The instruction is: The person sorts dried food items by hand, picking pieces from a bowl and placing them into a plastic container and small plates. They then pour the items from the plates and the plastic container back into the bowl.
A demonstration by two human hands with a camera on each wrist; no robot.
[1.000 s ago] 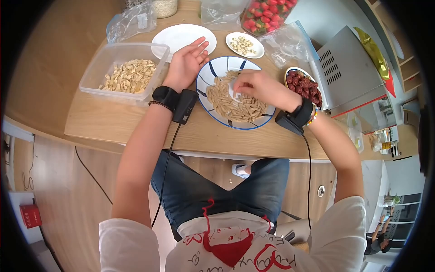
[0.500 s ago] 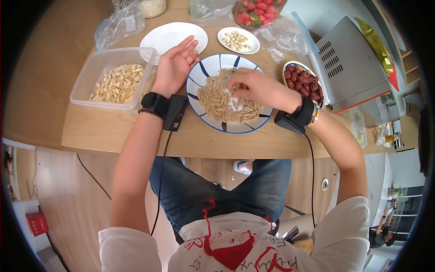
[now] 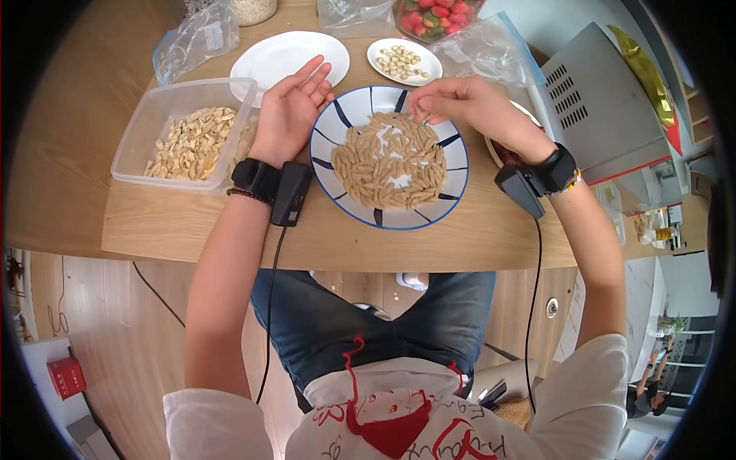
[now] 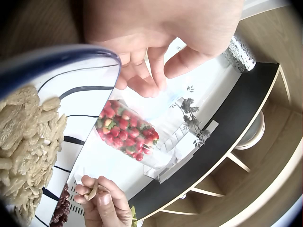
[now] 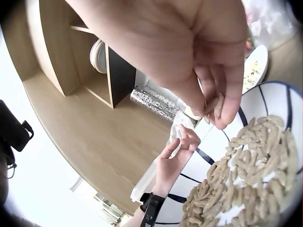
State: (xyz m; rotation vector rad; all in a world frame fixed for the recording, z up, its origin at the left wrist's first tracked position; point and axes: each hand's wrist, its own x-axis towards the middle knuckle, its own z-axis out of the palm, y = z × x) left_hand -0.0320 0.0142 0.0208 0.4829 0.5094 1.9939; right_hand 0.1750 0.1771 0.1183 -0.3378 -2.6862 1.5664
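Note:
In the head view a white bowl-like plate point(image 3: 454, 157) with a blue rim and dark stripes holds many beige, spindle-shaped dried pieces point(image 3: 356, 172). Above its upper right edge my right hand point(image 3: 477, 107) pinches some of them between thumb and fingers. The right wrist view shows more than one pinched piece point(image 5: 218, 106) at the fingertips; one slim piece point(image 4: 93, 191) sticks out in the left wrist view. Beside the plate's left rim my left hand point(image 3: 288, 109) is held with its palm turned up and inward, fingers loosely extended, nothing in it.
Left stands a clear plastic box point(image 3: 123, 149) of pale chopped pieces. Behind are a white plate point(image 3: 268, 57), a small dish point(image 3: 375, 55) of round pale seeds, plastic bags point(image 3: 201, 42) and strawberries point(image 3: 435, 17). My right forearm partly covers a bowl of dark red dates.
My right hand has risen from the pieces in the plate and moved right to its upper right rim, carrying some. The left hand keeps its pose beside the plate.

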